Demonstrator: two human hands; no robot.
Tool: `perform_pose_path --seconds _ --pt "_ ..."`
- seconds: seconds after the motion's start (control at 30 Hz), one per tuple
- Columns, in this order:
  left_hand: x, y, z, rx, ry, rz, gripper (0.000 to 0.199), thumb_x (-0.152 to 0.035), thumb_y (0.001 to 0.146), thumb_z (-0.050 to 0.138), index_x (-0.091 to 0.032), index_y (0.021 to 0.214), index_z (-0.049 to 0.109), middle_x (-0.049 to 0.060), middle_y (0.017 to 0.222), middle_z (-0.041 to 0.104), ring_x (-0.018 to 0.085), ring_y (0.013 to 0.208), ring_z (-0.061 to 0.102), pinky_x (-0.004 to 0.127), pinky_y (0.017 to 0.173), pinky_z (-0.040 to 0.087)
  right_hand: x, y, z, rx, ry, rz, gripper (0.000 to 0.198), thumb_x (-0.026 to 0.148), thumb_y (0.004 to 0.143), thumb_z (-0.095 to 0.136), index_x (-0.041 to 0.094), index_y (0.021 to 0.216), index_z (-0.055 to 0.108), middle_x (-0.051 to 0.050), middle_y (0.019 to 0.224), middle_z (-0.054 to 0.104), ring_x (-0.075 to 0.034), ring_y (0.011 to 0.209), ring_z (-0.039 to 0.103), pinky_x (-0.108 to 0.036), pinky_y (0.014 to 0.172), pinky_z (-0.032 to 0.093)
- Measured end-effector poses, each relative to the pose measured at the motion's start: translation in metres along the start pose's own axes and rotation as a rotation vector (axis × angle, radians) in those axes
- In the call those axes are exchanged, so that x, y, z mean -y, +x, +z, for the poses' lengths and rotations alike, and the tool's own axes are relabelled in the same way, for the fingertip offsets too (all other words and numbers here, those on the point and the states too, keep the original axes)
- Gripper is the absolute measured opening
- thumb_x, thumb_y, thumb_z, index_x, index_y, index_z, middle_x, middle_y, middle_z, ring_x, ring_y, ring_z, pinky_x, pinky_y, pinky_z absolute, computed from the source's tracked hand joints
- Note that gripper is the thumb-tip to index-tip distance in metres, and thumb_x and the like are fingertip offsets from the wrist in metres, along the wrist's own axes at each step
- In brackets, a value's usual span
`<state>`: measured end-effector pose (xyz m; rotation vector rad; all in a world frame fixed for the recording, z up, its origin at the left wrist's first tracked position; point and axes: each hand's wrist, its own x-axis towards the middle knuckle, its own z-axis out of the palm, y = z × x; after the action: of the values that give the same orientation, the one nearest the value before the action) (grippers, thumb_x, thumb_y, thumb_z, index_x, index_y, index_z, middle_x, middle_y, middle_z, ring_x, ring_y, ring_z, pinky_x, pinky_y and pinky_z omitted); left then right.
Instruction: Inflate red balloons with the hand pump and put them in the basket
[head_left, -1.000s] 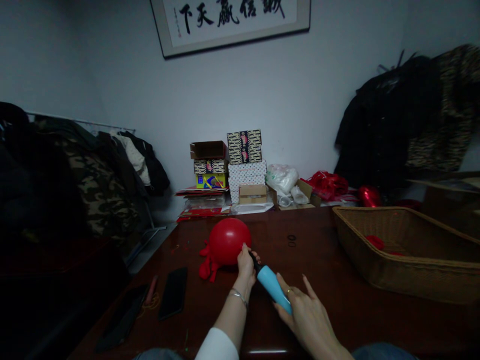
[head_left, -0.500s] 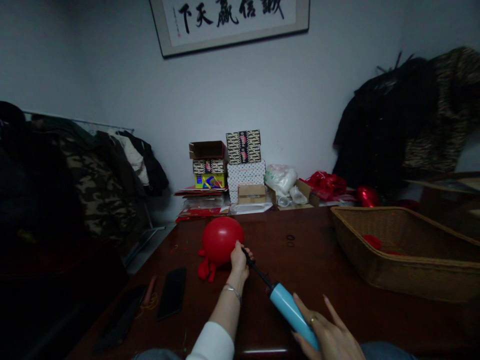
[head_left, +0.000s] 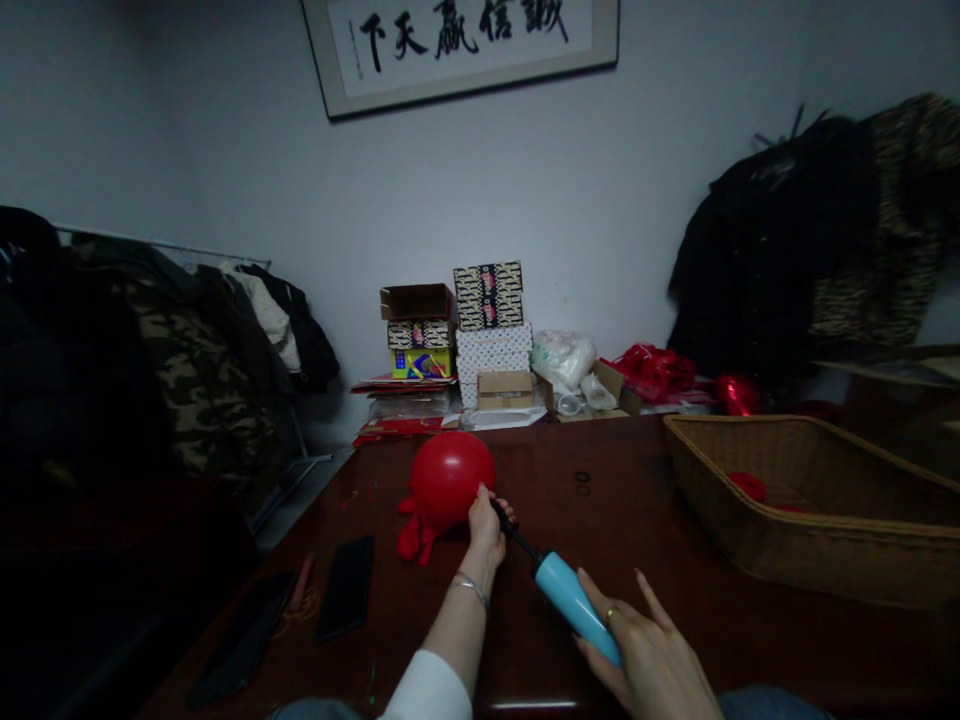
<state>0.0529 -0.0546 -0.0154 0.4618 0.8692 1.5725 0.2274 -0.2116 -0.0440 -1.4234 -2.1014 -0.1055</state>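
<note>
A partly inflated red balloon [head_left: 450, 478] is at the fingertips of my left hand [head_left: 487, 525], which is closed around its neck and the black nozzle end of a hand pump. The pump's light blue barrel [head_left: 574, 600] slants down to the right. My right hand [head_left: 649, 640] grips the barrel's near end between thumb and fingers, one finger sticking up. Behind the balloon's lower left side lies a small heap of limp red balloons [head_left: 414, 537] on the dark wooden table [head_left: 540, 650].
At the right stands a wicker basket [head_left: 825, 555] with red pieces inside. A phone [head_left: 345, 588], a second dark flat object [head_left: 244, 640] and a reddish stick [head_left: 301, 582] lie left. Stacked boxes [head_left: 491, 355] and a plastic bag [head_left: 564, 358] are at the back.
My right hand and the pump barrel have moved up and left, closer to my left hand. The balloon and my left hand have shifted slightly right.
</note>
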Motion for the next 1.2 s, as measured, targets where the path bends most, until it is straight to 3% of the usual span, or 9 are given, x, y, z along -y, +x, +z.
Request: perform_pose_path --seconds 0.23,0.4,0.67,0.97,1.2 --pt "0.01 -0.006 0.002 0.016 -0.012 -0.021 0.037 -0.052 0.078 0.055 -0.02 0.072 0.038 -0.005 0.046 0.043 0.009 0.037 0.042 0.02 0.04 0.032 0.018 0.035 0.001 0.029 -0.066 0.046 0.053 0.023 0.081 0.053 0.017 0.133 0.043 -0.003 0.086 0.069 -0.017 0.075 0.066 -0.047 0.109 0.018" --pt "0.01 -0.004 -0.001 -0.008 0.019 -0.006 0.035 -0.05 0.079 0.054 -0.02 0.071 0.039 -0.005 0.046 0.043 0.009 0.038 0.042 0.02 0.04 0.032 0.024 0.042 0.007 0.057 -0.091 0.075 0.052 0.023 0.081 0.054 0.016 0.132 0.044 -0.003 0.082 0.069 -0.017 0.075 0.066 -0.044 0.109 0.018" --pt "0.007 0.0 -0.002 -0.006 0.045 -0.005 0.031 -0.047 0.082 0.051 -0.02 0.072 0.039 -0.006 0.048 0.042 0.008 0.037 0.039 0.019 0.039 0.029 0.023 0.026 0.01 0.015 -0.049 0.05 0.056 0.023 0.081 0.055 0.016 0.135 0.04 -0.003 0.087 0.069 -0.017 0.078 0.066 -0.045 0.11 0.018" --pt "-0.006 0.013 -0.008 -0.002 0.053 0.046 0.032 -0.048 0.081 0.052 -0.02 0.071 0.039 -0.006 0.048 0.041 0.007 0.037 0.039 0.019 0.039 0.029 -0.01 -0.019 0.007 -0.015 0.023 -0.074 0.062 0.028 0.08 0.055 0.023 0.138 0.033 -0.003 0.108 0.067 -0.021 0.09 0.066 -0.049 0.106 0.029" --pt "-0.006 0.012 -0.005 0.003 0.009 0.02 0.033 -0.047 0.08 0.054 -0.02 0.071 0.039 -0.006 0.049 0.042 0.007 0.038 0.04 0.018 0.039 0.028 -0.009 -0.02 -0.001 0.051 0.05 -0.016 0.058 0.027 0.08 0.054 0.023 0.135 0.039 -0.004 0.108 0.067 -0.024 0.092 0.065 -0.055 0.106 0.025"
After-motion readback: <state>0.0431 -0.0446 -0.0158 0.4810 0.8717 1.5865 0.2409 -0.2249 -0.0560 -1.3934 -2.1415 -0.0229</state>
